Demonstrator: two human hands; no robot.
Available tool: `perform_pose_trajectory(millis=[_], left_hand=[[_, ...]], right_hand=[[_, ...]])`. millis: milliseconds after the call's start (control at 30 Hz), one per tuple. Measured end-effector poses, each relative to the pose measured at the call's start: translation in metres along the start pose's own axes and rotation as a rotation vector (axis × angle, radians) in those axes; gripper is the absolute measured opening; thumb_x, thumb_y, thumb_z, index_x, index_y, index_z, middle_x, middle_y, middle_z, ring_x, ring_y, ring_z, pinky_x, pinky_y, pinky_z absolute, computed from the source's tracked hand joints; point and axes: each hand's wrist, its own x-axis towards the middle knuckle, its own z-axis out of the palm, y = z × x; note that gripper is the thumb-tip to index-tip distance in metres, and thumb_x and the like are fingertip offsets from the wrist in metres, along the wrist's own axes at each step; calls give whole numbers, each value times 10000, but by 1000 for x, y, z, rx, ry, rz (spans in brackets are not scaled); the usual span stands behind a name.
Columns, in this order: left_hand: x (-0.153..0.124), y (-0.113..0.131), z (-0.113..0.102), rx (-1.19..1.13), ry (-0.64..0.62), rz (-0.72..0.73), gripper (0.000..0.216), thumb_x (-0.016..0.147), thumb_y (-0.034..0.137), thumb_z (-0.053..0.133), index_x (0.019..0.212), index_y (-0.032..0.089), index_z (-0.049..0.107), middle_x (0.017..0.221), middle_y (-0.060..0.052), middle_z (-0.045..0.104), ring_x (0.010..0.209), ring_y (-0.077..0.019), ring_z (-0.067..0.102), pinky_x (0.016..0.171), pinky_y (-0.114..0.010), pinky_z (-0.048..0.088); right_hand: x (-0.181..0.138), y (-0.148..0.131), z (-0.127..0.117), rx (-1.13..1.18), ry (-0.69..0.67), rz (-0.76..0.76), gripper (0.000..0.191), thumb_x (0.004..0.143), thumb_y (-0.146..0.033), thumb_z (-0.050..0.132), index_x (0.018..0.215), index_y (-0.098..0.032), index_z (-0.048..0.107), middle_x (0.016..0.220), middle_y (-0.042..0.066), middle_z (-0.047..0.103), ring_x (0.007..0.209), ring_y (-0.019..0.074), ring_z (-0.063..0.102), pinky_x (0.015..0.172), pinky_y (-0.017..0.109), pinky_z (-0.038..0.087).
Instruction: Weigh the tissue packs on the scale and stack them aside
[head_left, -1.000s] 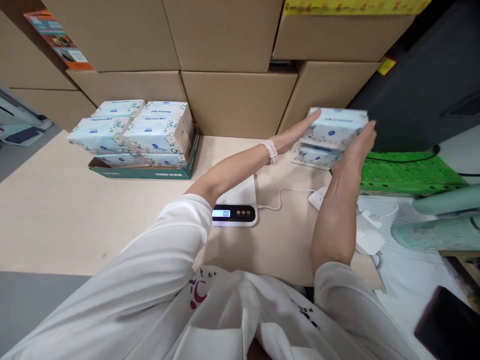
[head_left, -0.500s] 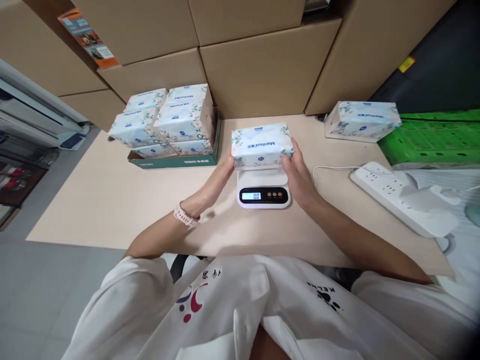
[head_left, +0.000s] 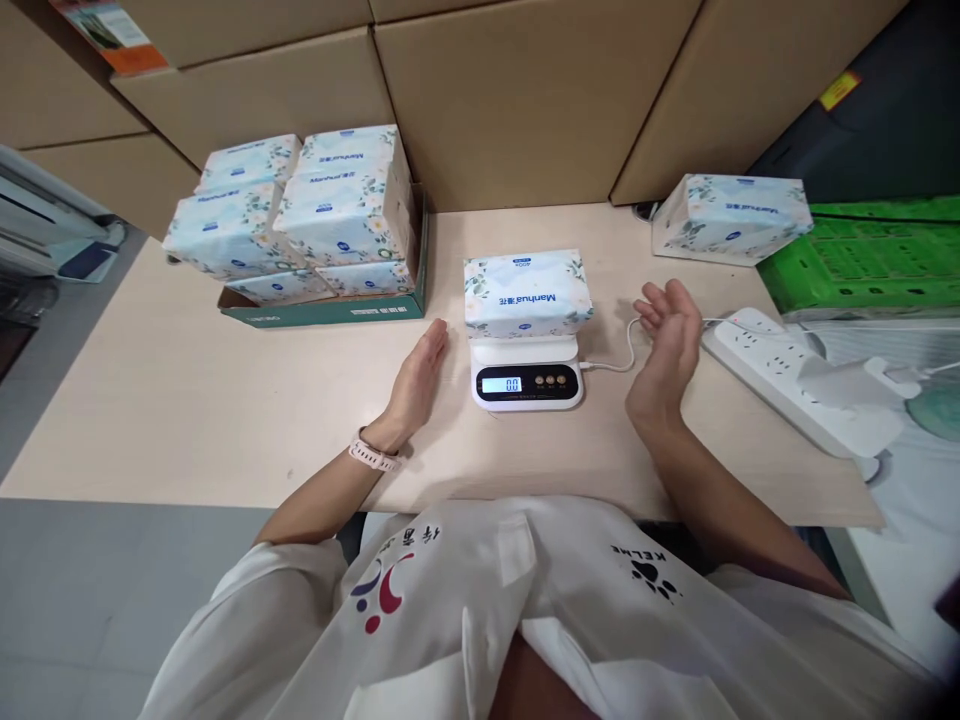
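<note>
A tissue pack (head_left: pixel 526 292) with a floral print lies on the white digital scale (head_left: pixel 527 381) at the table's middle. The scale's lit display reads 0.0. My left hand (head_left: pixel 417 379) is open, fingers straight, a little left of the scale and apart from the pack. My right hand (head_left: pixel 667 335) is open too, palm turned inward, to the right of the scale near its white cable. Neither hand holds anything. A pink watch sits on my left wrist.
Several tissue packs (head_left: pixel 300 205) are stacked in a green tray (head_left: pixel 330 314) at the back left. Another tissue pack (head_left: pixel 731 215) lies at the back right beside a green crate (head_left: pixel 862 265). A white power strip (head_left: pixel 795 385) lies right. Cardboard boxes (head_left: pixel 510 90) wall the back.
Both hands carried a pack from the right stack to the scale, set it down and let go; they now rest apart on either side.
</note>
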Motion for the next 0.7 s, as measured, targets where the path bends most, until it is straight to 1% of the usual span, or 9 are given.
perform_pose_trajectory(millis=[67, 200, 333, 533, 700], left_hand=[[2, 1, -3, -37, 3, -39, 692, 1030, 625, 521, 1575, 202, 577, 1792, -108, 396, 1697, -280, 337, 1431, -446, 227], [2, 8, -6, -57, -3, -75, 648, 1031, 620, 508, 1521, 214, 629, 1755, -95, 465, 1676, -278, 385, 1428, -448, 249], [1, 12, -5, -61, 0, -78, 662, 1030, 614, 511, 1526, 192, 627, 1737, -117, 490, 1671, -297, 393, 1427, -469, 254], [2, 13, -5, -74, 8, -83, 646, 1025, 610, 524, 1483, 175, 659, 1719, -133, 512, 1652, -305, 429, 1419, -464, 279], [3, 14, -5, -71, 3, -82, 662, 1018, 619, 535, 1484, 166, 661, 1718, -144, 511, 1655, -316, 422, 1423, -473, 267]], right_hand=[[6, 1, -3, 18, 46, 14, 609, 1054, -652, 422, 1490, -261, 588, 1499, 108, 678, 1342, 244, 695, 1282, 574, 445], [8, 1, -4, 44, 62, 67, 585, 1040, -650, 438, 1421, -251, 633, 1407, 97, 730, 1273, 239, 728, 1224, 535, 495], [4, -4, -2, 62, 38, 92, 556, 1043, -665, 413, 1334, -274, 680, 1361, 76, 755, 1227, 236, 741, 1194, 543, 517], [2, -11, -1, 110, 37, 125, 540, 1048, -658, 401, 1249, -276, 727, 1282, 69, 779, 1197, 237, 750, 1210, 563, 505], [5, -5, -4, 43, 21, 119, 601, 1070, -692, 293, 1238, -325, 738, 1284, 72, 768, 1234, 264, 747, 1147, 562, 554]])
